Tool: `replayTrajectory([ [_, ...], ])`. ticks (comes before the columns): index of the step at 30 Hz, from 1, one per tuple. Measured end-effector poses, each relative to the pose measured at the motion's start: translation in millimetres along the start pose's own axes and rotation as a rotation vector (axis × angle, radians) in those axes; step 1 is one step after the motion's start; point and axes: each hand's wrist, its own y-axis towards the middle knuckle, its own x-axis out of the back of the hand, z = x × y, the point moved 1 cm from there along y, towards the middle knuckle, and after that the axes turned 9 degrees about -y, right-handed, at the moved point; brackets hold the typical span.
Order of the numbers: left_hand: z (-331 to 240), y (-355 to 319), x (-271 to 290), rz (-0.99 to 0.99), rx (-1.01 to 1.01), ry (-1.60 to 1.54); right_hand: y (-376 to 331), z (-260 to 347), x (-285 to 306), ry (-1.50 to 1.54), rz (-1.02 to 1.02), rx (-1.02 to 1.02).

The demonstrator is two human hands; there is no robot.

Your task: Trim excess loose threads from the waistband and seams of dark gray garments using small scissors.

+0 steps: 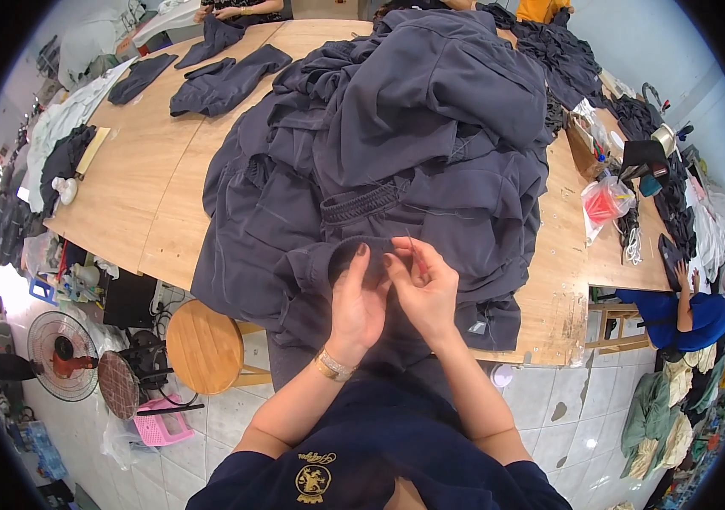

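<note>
A big heap of dark grey garments (439,93) covers the middle of the table in front of me. Close to its near edge, my left hand (357,299) is closed on the hem of one dark grey garment (311,265), thumb up along the cloth. Beside it, with thumbs nearly meeting, my right hand (424,289) pinches a small thin tool (421,266), reddish where it shows between the fingers. Its tip points up and away; most of it is hidden in the palm. A gathered elastic waistband (362,204) lies just beyond both hands.
The wooden table (124,200) carries separate dark pieces (230,82) at the far left. At right stand a cardboard box (583,144) and a bag with red contents (607,201). A round stool (203,342) and fan (63,354) are left; a person in blue (677,319) sits right.
</note>
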Motion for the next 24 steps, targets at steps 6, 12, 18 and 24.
replayTrajectory([
  [6,6.5,-4.5,2.3,0.045,-0.101,0.204,0.5,-1.9,3.8,-0.033,-0.019,-0.109],
  [12,1.6,-1.1,3.4,0.066,-0.057,0.061,0.6,5.2,12.8,0.187,0.018,-0.239],
  [18,5.8,-2.1,11.3,0.094,-0.080,0.037,-3.8,6.4,8.5,-0.028,0.043,-0.123],
  [24,14.6,-8.2,6.5,0.047,-0.141,0.094,-5.0,-4.1,4.1,-0.194,-0.012,0.107],
])
